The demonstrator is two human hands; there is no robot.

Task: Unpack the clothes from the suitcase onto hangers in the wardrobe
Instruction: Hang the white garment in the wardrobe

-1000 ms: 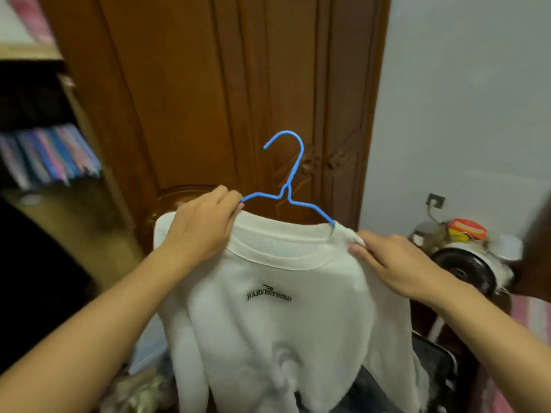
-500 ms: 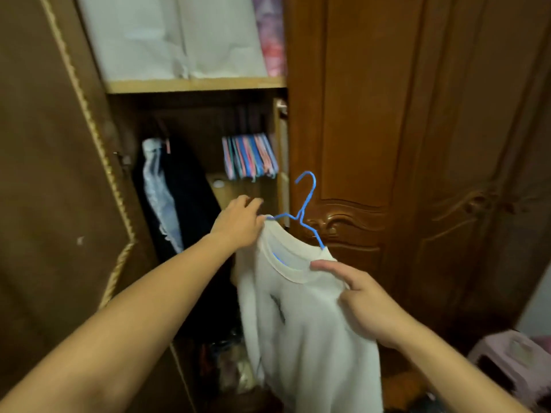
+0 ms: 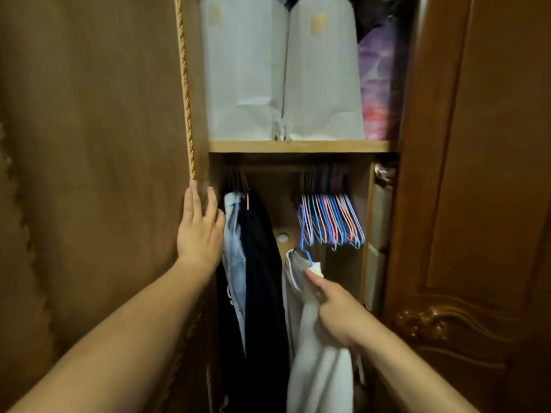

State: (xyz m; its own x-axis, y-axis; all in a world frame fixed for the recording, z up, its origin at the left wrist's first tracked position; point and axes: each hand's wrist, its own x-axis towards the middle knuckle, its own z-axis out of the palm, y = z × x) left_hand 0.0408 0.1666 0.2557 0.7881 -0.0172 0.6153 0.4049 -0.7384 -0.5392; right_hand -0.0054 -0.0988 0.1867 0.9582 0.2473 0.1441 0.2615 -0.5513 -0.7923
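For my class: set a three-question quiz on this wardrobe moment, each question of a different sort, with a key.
1. True or false: the right hand grips the white sweatshirt on its blue hanger.
2. Multiple choice: the left hand is A) holding a hanger, B) flat against the wardrobe's edge, C) gripping the dark garment.
3. Fill in: the empty hangers hang to the ___ of the dark garment.

Key: 1 true; 2 B; 3 right.
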